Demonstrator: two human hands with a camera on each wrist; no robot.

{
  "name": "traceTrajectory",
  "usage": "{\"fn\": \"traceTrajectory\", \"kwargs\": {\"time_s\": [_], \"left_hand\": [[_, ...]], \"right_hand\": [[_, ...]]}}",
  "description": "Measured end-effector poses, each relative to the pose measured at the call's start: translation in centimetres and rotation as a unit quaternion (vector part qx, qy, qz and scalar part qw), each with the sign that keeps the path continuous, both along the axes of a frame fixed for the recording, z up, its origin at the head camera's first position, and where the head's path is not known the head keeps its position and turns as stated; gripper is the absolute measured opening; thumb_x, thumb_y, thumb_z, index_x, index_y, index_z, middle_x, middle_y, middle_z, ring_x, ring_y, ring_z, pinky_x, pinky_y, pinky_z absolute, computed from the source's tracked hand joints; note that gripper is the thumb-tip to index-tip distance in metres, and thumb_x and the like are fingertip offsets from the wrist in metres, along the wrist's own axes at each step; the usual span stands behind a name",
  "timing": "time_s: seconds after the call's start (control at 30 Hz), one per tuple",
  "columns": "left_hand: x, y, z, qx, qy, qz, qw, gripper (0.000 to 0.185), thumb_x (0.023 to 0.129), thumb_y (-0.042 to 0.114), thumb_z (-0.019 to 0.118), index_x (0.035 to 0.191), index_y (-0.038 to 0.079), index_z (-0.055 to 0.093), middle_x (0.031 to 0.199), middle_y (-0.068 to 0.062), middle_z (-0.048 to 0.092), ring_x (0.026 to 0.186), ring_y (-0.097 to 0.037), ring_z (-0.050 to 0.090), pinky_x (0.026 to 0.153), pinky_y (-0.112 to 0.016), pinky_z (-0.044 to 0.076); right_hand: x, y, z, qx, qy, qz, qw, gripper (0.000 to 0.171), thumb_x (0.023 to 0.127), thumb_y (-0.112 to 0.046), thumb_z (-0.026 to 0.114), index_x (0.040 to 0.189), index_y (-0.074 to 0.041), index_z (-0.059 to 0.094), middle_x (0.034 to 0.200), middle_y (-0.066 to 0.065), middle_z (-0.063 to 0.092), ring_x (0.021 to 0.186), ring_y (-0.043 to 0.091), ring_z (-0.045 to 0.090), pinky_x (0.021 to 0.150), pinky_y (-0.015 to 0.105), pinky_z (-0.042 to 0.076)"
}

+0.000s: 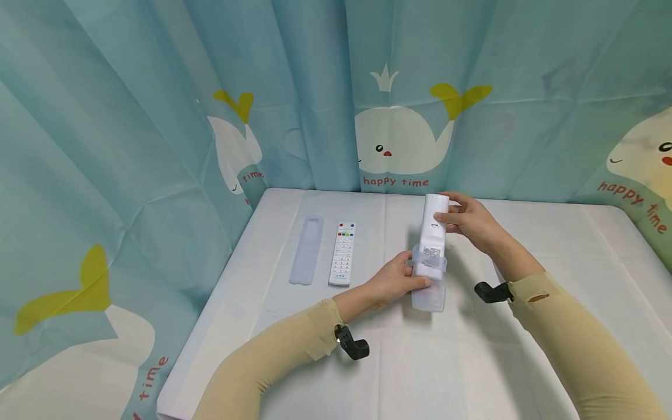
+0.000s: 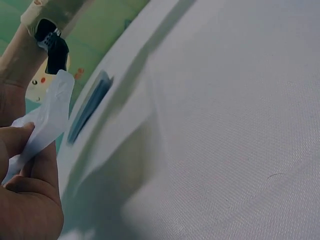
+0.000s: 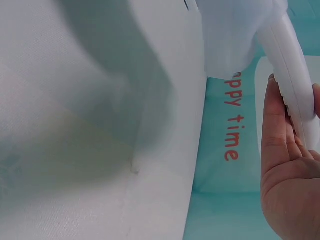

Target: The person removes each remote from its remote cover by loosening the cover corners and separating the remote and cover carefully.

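A white remote control point(image 1: 434, 221) is held above the table, its back facing up. My right hand point(image 1: 469, 220) grips its far end between thumb and fingers; the right wrist view shows the remote point(image 3: 290, 70) edge-on in that hand point(image 3: 290, 185). Around the remote's near part sits a translucent silicone cover point(image 1: 429, 298), with a loose flap beyond the remote's end. My left hand point(image 1: 389, 284) pinches this cover from the left side. In the left wrist view, the thumb of my left hand point(image 2: 32, 205) presses on the cover point(image 2: 52, 112).
Left on the white table point(image 1: 325, 361) lies a second remote control point(image 1: 343, 254), buttons up. Beside it is another translucent cover point(image 1: 307, 251), flat. Past the hands, a bluish flat object point(image 2: 90, 107) rests on the table. A whale-print curtain point(image 1: 315, 116) hangs behind the table's far edge.
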State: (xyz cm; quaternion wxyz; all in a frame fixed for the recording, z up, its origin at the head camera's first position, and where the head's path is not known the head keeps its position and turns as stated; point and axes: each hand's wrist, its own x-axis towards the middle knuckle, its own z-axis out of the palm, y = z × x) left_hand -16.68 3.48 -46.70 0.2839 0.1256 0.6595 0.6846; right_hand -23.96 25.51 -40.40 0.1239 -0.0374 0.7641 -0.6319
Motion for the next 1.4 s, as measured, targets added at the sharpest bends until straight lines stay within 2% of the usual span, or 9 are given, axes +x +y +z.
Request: {"fn": "traceTrajectory", "kwargs": {"time_s": [0.27, 0.57, 0.8, 1.2, 1.4], "left_hand": [[-0.1, -0.4, 0.1, 0.024, 0.0, -0.03, 0.9992, 0.076, 0.094, -0.007, 0.067, 0.158, 0.01, 0.03, 0.109, -0.017, 0.072, 0.102, -0.021, 0.069, 0.088, -0.036, 0.057], [-0.2, -0.7, 0.5, 0.047, -0.005, -0.069, 0.9965, 0.08, 0.094, -0.012, 0.064, 0.16, 0.017, 0.028, 0.115, -0.021, 0.07, 0.103, -0.022, 0.068, 0.088, -0.036, 0.057], [-0.1, -1.0, 0.8, 0.039, -0.007, -0.082, 0.9958, 0.084, 0.094, -0.012, 0.064, 0.161, 0.02, 0.026, 0.115, -0.02, 0.07, 0.103, -0.023, 0.068, 0.087, -0.037, 0.057], [-0.1, -1.1, 0.7, 0.04, -0.006, -0.097, 0.9945, 0.087, 0.094, -0.014, 0.063, 0.161, 0.024, 0.023, 0.115, -0.02, 0.069, 0.1, -0.02, 0.067, 0.084, -0.035, 0.056], [-0.1, -1.1, 0.7, 0.048, -0.011, -0.107, 0.993, 0.087, 0.095, -0.015, 0.061, 0.161, 0.025, 0.021, 0.119, -0.02, 0.067, 0.104, -0.022, 0.066, 0.086, -0.038, 0.056]], "right_hand": [[0.0, 0.0, 0.2, 0.009, 0.004, 0.002, 1.0, 0.073, 0.1, -0.015, 0.068, 0.16, -0.003, 0.028, 0.13, 0.017, 0.054, 0.097, 0.01, 0.064, 0.082, 0.024, 0.056], [0.0, 0.0, 0.1, 0.009, 0.003, 0.006, 1.0, 0.072, 0.1, -0.016, 0.068, 0.159, -0.002, 0.028, 0.135, 0.021, 0.051, 0.097, 0.01, 0.064, 0.082, 0.024, 0.056], [0.1, 0.0, 0.2, 0.006, 0.001, 0.005, 1.0, 0.073, 0.1, -0.016, 0.068, 0.159, -0.002, 0.027, 0.136, 0.021, 0.05, 0.097, 0.009, 0.064, 0.082, 0.024, 0.056], [0.3, -0.1, 0.3, -0.02, 0.01, 0.008, 1.0, 0.072, 0.099, -0.011, 0.069, 0.156, 0.002, 0.028, 0.12, 0.008, 0.059, 0.092, 0.009, 0.066, 0.079, 0.024, 0.057], [0.3, -0.1, 0.3, -0.02, 0.01, 0.006, 1.0, 0.071, 0.1, -0.011, 0.068, 0.157, 0.002, 0.028, 0.12, 0.008, 0.058, 0.093, 0.009, 0.066, 0.079, 0.024, 0.057]]}}
